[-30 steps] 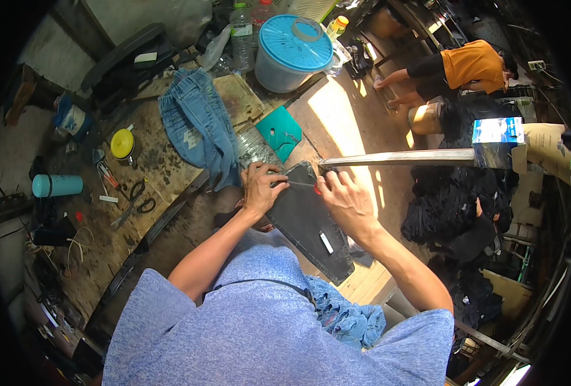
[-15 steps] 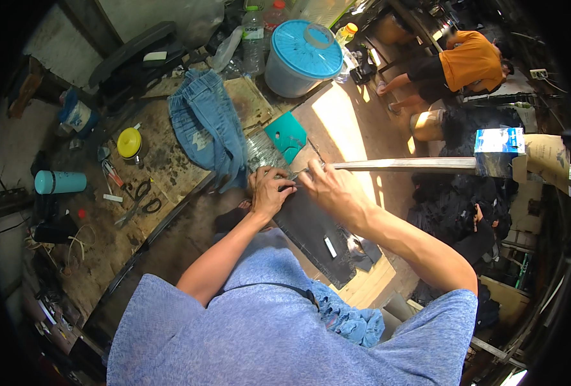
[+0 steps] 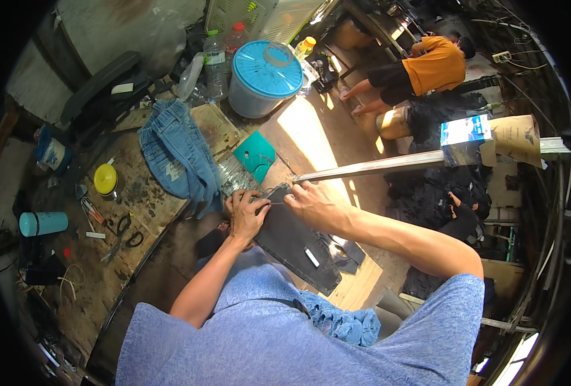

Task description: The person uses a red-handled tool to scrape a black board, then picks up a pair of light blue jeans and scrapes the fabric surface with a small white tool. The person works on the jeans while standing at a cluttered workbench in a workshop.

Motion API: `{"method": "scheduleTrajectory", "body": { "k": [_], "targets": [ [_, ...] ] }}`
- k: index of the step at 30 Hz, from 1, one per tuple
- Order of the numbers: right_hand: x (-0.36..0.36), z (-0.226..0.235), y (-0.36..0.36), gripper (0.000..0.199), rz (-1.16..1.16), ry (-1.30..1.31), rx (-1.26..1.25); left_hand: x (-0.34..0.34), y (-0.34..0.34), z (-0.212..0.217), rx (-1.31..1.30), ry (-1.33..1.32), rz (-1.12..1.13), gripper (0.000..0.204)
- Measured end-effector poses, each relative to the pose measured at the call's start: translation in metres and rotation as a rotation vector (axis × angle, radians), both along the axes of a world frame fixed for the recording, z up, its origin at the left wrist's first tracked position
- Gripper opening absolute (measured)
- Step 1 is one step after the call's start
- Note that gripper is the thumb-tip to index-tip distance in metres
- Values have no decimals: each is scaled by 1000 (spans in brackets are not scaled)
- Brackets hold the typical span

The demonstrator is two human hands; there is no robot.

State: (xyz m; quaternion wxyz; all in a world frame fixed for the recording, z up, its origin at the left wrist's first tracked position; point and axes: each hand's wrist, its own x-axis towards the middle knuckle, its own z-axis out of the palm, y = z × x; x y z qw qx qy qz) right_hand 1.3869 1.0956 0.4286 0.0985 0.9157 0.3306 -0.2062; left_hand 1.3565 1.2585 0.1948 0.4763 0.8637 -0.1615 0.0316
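Observation:
Black cloth, which looks like a garment piece, lies lengthwise on a pale wooden board in front of me. My left hand pinches the left side of its far end, thumb and fingertips together. Closed at the same end, my right hand has its curled fingers on the cloth's right side. A thin line runs between the hands; I cannot make out what it is. A small white block rests on the near part of the cloth. A teal-green sheet lies just beyond my hands.
Blue denim lies on the stained worktable at left, with scissors, a yellow-lidded jar and a turquoise flask. A blue-lidded bucket stands beyond. A long pale bar extends right, near a box. A person in orange bends over.
The whole view has shifted, so things sit farther left and lower. My hands have drawn slightly apart, and more of the cloth's far end shows between them.

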Motion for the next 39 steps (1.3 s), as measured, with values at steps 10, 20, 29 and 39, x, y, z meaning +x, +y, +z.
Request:
{"method": "scheduleTrajectory", "body": {
  "k": [10,20,29,39],
  "targets": [
    [26,-12,2,30,-161,176,43,3,-5,-8,-36,-4,0,13],
    [61,-16,15,29,-706,513,-208,5,-2,-2,-75,29,3,16],
    [53,-7,18,23,598,164,-199,4,-2,-5,-98,58,21,14],
    [74,3,33,40,-570,562,-292,4,-1,-6,-115,66,7,13]
  ]
}}
